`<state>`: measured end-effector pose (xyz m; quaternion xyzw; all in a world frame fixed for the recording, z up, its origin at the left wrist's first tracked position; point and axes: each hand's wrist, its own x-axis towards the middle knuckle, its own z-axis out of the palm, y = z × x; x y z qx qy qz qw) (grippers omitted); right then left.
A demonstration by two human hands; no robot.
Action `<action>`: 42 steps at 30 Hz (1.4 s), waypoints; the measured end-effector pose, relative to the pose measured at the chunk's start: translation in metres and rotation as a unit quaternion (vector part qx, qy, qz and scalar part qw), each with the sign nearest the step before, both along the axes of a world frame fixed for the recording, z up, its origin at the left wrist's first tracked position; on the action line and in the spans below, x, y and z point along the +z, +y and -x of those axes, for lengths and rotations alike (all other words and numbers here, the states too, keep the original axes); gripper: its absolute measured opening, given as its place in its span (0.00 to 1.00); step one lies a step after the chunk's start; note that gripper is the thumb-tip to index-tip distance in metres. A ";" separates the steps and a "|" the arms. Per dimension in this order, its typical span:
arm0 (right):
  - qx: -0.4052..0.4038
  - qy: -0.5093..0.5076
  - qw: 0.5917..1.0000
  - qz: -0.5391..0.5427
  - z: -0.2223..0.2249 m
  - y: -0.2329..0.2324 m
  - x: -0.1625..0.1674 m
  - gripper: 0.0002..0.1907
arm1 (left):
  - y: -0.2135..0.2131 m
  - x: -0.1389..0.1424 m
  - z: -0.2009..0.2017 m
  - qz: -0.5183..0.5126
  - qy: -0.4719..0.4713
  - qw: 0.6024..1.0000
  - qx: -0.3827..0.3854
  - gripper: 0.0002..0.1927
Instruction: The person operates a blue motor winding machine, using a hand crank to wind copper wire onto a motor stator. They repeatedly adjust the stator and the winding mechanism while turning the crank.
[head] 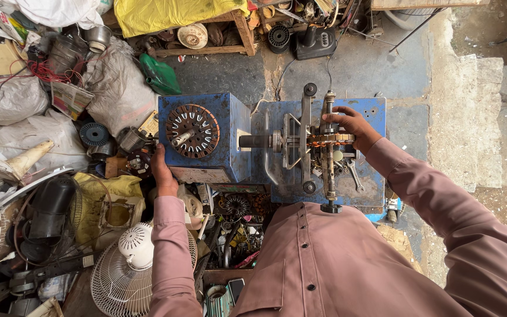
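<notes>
From my seat the biggest thing in view is the blue winding machine [206, 158], filling the centre of the frame. Its box-shaped left part carries a stator core [192, 131] with radial slots on top, and its flat right part bears a metal frame and spindle [305, 147].

At 3 o'clock from the box, on that spindle, sits the coil former [331, 139], wrapped with copper-coloured wire; a threaded rod with a black knob [330, 207] runs down from it toward 6 o'clock.

At 7 o'clock from the machine I see a white fan guard with motor housing [133, 258] lying on the floor. At 12 o'clock a yellow cloth [171, 13] hangs over a wooden bench, and at 10 o'clock grey sacks [112, 82] are heaped among scrap parts.

My right hand [352, 124] rests on the upper end of the coil former, fingers curled over it and pressed down, thumb toward the rod.

My left hand [161, 170] reaches to 9 o'clock of the box, at its left edge, just beside a small dark round part [139, 163]. The fingers point up and lie close together; I cannot tell whether they pinch anything, since the box edge hides the tips.
</notes>
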<state>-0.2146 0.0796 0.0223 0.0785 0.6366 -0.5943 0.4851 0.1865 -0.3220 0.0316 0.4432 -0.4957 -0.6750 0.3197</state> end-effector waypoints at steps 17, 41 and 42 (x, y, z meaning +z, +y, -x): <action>0.016 0.013 0.999 -0.049 -0.001 0.006 -0.012 0.39 | -0.003 -0.013 -0.012 -0.025 0.012 0.999 0.022 0.33; -0.050 0.590 0.783 -0.189 -0.089 0.035 -0.021 0.39 | 0.007 -0.020 0.004 0.123 0.010 0.980 0.158 0.20; 0.006 0.553 0.792 -0.258 -0.094 0.033 -0.019 0.39 | 0.018 -0.010 0.007 0.185 -0.044 0.963 0.189 0.19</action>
